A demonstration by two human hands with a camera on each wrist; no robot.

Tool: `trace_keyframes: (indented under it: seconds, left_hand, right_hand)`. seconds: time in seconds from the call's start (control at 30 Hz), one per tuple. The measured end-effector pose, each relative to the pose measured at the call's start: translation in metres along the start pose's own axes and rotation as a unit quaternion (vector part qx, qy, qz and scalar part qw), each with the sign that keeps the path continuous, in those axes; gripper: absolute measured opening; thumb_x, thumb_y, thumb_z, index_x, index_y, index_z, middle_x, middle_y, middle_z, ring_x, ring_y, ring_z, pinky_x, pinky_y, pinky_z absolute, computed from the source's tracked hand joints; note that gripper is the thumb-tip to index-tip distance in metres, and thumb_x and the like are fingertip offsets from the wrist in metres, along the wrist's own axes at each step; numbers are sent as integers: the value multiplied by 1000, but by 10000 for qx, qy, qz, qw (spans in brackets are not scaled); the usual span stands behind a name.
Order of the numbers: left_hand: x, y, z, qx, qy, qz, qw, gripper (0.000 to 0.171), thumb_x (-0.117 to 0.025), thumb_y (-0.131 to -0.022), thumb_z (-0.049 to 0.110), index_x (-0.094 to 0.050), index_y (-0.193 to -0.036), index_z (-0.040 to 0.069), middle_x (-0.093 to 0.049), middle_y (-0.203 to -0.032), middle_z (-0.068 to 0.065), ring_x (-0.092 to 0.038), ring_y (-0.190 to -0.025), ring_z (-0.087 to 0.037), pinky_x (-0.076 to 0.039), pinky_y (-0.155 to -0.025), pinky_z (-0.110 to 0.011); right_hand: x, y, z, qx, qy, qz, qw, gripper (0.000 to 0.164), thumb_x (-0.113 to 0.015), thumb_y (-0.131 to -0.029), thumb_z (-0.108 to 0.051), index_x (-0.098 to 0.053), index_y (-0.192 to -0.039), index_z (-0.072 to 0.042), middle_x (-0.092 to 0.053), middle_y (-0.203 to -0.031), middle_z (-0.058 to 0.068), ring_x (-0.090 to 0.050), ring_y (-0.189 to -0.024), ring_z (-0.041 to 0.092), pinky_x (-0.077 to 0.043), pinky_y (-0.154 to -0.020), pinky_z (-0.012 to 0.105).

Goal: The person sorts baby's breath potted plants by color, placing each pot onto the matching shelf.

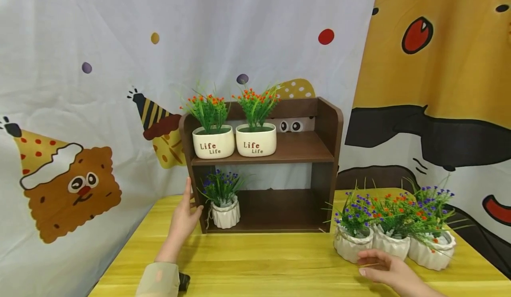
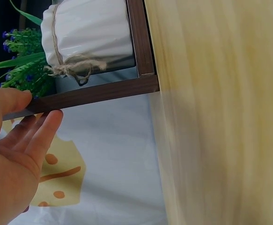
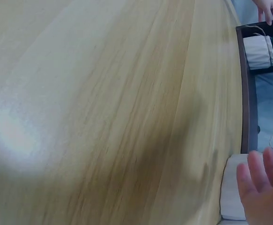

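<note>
My left hand (image 1: 184,219) is at the left side panel of a brown two-tier wooden shelf (image 1: 271,226). Its thumb lies on one side of the panel's edge and its fingers on the other, as the left wrist view shows. Just inside that panel, a white ribbed pot (image 1: 226,215) with purple flowers and a twine bow stands on the lower tier. My right hand (image 1: 385,270), fingers loosely bent, holds nothing. It is in front of a row of white pots at the right, nearest a purple-flowered pot (image 1: 353,246) and an orange-flowered pot (image 1: 393,243).
Two oval cream "Life" planters, a left one (image 1: 213,144) and a right one (image 1: 256,141), stand on the upper tier. Another purple-flowered white pot (image 1: 433,252) ends the row at the right. A cartoon-printed curtain (image 1: 255,30) hangs behind the yellow wood-grain table (image 1: 255,266).
</note>
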State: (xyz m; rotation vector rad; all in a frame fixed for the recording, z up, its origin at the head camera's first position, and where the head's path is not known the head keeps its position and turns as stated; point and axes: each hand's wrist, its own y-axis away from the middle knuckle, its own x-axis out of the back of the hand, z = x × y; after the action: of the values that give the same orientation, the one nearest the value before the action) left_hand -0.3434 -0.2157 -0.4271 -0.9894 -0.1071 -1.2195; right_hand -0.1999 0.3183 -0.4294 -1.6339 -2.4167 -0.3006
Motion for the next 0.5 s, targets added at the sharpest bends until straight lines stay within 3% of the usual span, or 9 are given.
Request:
trace_keyframes:
  seconds: [0.1,0.23,0.33,0.5]
  left_hand:
    - [-1,1,0,-35,-31,33,10000,104,-67,-86,-6,0,-158,27,-48,-131,-38,-62,-98,-47,-56,-79,-51]
    - [-1,0,0,-91,-58,74,9999,104,-67,-86,-6,1,-158,27,-49,-130,-38,-63,-97,-47,-56,-78,-52]
    - [-1,-1,-1,-124,-67,87,9999,104,-67,-85,-6,1,-158,28,-49,-129,-38,-63,-97,-46,-56,-78,-52]
    - [-2,0,-1,-165,-24,120,9998,104,-68,-85,-7,-1,-158,26,-50,-127,-38,-64,-95,-46,-57,-76,-51]
  right_hand:
    - [-1,3,-4,-189,701,758,9945,52,-62,-94,-15,-45,-127,21,-60,-119,24,-63,-99,15,-55,-79,27]
    - [-1,2,-11,-718,1321,1581,9759,64,-66,-93,-24,-40,-133,17,-53,-127,31,-57,-113,41,-55,-84,35]
    - [0,0,-14,-1029,1425,1735,9690,76,-65,-94,-32,-29,-140,17,-38,-138,38,-43,-124,51,-52,-91,44]
    - [4,-4,-15,-1138,1573,1647,9670,88,-62,-95,-37,-15,-145,18,-19,-146,42,-28,-131,56,-46,-98,51]
